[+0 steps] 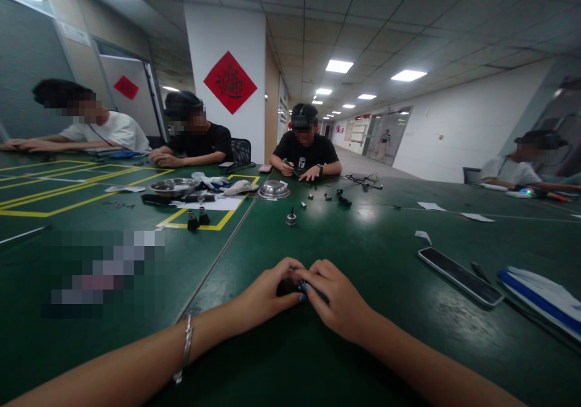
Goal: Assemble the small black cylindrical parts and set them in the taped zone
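Observation:
My left hand (267, 289) and my right hand (338, 298) meet low over the green table, fingertips together. Between the curled fingers a dark spot shows, but what they hold, if anything, is too small and shaded to name. Both hands are closed, thumbs and forefingers bent inward. Beyond them, a small metal piece with an upright dark stem (291, 216) stands on the table. Farther back lie several small metal and black parts (327, 197). A shallow metal bowl (274, 189), apparently upside down, sits left of those parts.
At left are a metal basin (172, 187), work gloves (211, 181) and two black-bristled pieces (198, 218) by yellow tape. A black flat device with a silver rim (460, 275) and a blue-white packet (540, 298) lie at right. A person (306, 149) works opposite; others sit around.

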{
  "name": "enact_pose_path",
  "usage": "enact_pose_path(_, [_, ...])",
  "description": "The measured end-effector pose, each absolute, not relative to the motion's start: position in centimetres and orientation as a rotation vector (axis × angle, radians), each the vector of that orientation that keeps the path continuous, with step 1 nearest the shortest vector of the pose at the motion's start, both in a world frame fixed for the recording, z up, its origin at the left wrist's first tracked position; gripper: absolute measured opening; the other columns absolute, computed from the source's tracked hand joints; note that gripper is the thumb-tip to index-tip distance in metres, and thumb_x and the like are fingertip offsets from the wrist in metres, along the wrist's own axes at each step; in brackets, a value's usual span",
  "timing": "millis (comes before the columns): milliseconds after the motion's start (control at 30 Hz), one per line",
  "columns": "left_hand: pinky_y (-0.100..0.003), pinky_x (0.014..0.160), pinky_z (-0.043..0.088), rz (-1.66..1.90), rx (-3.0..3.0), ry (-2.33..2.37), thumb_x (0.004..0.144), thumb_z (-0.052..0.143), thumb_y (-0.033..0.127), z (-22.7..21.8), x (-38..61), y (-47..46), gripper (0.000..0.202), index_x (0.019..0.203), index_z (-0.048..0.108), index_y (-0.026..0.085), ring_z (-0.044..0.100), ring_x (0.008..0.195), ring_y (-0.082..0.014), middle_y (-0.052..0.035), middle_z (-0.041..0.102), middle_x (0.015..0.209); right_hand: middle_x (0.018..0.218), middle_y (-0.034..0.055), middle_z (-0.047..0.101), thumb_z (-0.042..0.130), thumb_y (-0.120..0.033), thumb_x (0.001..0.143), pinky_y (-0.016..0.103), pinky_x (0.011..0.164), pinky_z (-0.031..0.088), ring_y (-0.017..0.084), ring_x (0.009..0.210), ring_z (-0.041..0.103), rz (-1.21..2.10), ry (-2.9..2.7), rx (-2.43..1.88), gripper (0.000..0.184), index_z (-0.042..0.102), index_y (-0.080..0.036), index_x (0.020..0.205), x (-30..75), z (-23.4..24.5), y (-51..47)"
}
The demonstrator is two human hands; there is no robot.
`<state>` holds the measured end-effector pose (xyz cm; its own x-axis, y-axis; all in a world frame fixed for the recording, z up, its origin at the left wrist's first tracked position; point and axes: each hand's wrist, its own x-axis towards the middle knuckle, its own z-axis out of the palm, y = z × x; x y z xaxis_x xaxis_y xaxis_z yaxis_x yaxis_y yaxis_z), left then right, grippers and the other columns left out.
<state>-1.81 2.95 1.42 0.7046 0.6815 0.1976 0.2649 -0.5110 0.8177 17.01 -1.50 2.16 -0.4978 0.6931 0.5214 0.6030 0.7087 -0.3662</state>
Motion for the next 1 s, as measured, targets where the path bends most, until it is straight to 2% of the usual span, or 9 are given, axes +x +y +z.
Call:
enact_pose_path(133, [-0.026, 0.071, 0.043, 0.648, 2.145, 0.79, 0.079, 0.059, 0.022, 1.5, -1.7, 3.0, 0.03, 0.107, 0.049, 0.018, 0.057, 0.082, -0.0149, -0.002, 0.061, 0.097, 0.087, 0.0059, 0.048, 0.045, -0.01, 0.087, 0.031, 0.07, 0.041, 0.019, 0.082, 0.046, 0.197, -2.295, -1.02, 0.034, 0.056, -0.018, 0.118, 17.1, 2.2, -1.5])
enact_pose_path(367, [-0.023, 0.068, 0.04, 0.603, 2.158, 0.803, 0.081, 0.054, 0.019, 2.3, -1.8, 2.6, 0.011, 0.091, 0.054, 0.016, 0.053, 0.076, -0.013, 0.0008, 0.058, 0.084, 0.089, 0.0049, 0.049, 0.046, -0.009, 0.088, 0.031, 0.073, 0.04, 0.018, 0.083, 0.046, 0.275, -2.351, -1.038, 0.034, 0.054, -0.02, 0.119, 17.2, 2.5, -1.4])
enact_pose_path(467, [-0.022, 0.065, 0.039, 0.573, 2.154, 0.806, 0.082, 0.054, 0.022, 2.6, -1.9, 2.6, 0.008, 0.086, 0.054, 0.015, 0.051, 0.072, -0.0124, 0.0014, 0.056, 0.08, 0.09, 0.0049, 0.049, 0.046, -0.009, 0.088, 0.03, 0.073, 0.039, 0.018, 0.084, 0.046, 0.292, -2.357, -1.02, 0.031, 0.056, -0.02, 0.115, 17.2, 2.9, -1.6])
enact_pose_path(733, [-0.022, 0.068, 0.04, 0.548, 2.16, 0.729, 0.08, 0.056, 0.017, 2.6, -2.1, 2.6, 0.012, 0.091, 0.058, 0.016, 0.052, 0.074, -0.0121, 0.0015, 0.058, 0.081, 0.09, 0.0044, 0.049, 0.042, -0.006, 0.089, 0.029, 0.075, 0.038, 0.017, 0.085, 0.045, 0.363, -2.444, -0.998, 0.02, 0.055, -0.017, 0.099, 17.2, 3.8, -1.9])
enact_pose_path(1000, [-0.024, 0.075, 0.044, 0.541, 2.085, 0.671, 0.08, 0.058, 0.017, 2.1, -2.1, 2.7, 0.019, 0.099, 0.055, 0.016, 0.056, 0.085, -0.0141, -0.0009, 0.061, 0.092, 0.088, 0.0038, 0.047, 0.038, -0.01, 0.092, 0.028, 0.074, 0.039, 0.016, 0.081, 0.047, 0.407, -2.46, -0.977, 0.018, 0.052, -0.017, 0.099, 17.5, 3.5, -1.7])
